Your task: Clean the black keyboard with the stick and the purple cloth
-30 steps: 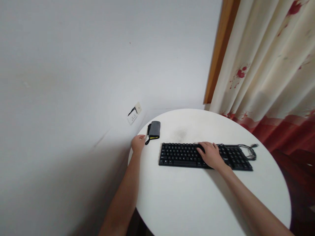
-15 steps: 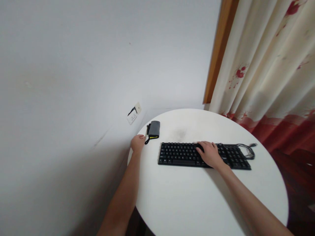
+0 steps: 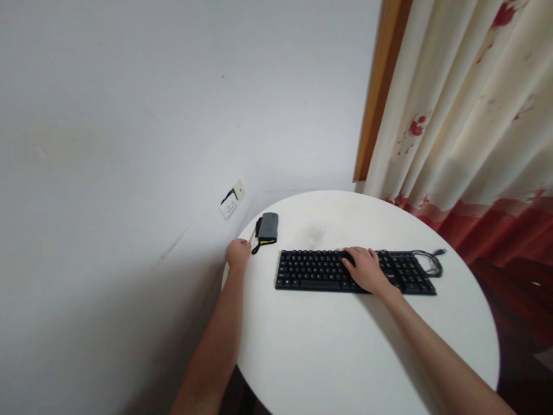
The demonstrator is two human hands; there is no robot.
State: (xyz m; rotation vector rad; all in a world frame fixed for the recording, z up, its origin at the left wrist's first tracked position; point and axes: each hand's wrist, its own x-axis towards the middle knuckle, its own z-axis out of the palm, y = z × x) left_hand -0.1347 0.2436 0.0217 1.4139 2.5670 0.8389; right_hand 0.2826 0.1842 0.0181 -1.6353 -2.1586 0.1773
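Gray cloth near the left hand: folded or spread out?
Folded: the gray cloth lies as a compact bundle, with yellow showing between its dark front edges.

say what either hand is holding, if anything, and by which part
The left hand seems to pinch the near end of a thin pale item, too small to identify. The right hand lies over the keyboard; no grip shows.

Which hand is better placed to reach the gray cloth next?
Left, most likely. The left hand is right beside the gray cloth; the right hand is on the keyboard, clearly farther off.
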